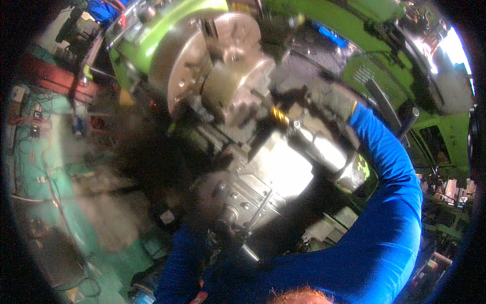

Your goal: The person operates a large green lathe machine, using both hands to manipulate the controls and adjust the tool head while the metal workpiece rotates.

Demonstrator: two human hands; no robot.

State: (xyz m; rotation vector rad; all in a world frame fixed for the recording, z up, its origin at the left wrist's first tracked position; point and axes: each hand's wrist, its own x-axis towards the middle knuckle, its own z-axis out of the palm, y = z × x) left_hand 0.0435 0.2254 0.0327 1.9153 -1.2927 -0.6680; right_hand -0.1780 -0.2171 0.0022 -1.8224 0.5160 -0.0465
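A large lathe chuck (177, 66) fills the upper middle, with a shiny round metal workpiece (230, 86) in it. Close to the workpiece is a yellowish twist drill bit (279, 116), in line with a bright metal cylinder (321, 147). My right hand (331, 101), in what looks like a grey glove, reaches around behind that cylinder near the drill bit; blur hides its fingers. My left hand (213, 193) is dark and blurred at the left side of the metal carriage (253, 202), beside a round fitting (230, 215). What its fingers grip cannot be made out.
The green lathe body (298, 15) stretches along the top. A dark lever (382, 101) stands beyond my right forearm. On the left is a greenish floor (50, 172) with cables and a red beam (55, 73). Metal blocks (331, 228) lie near my right arm.
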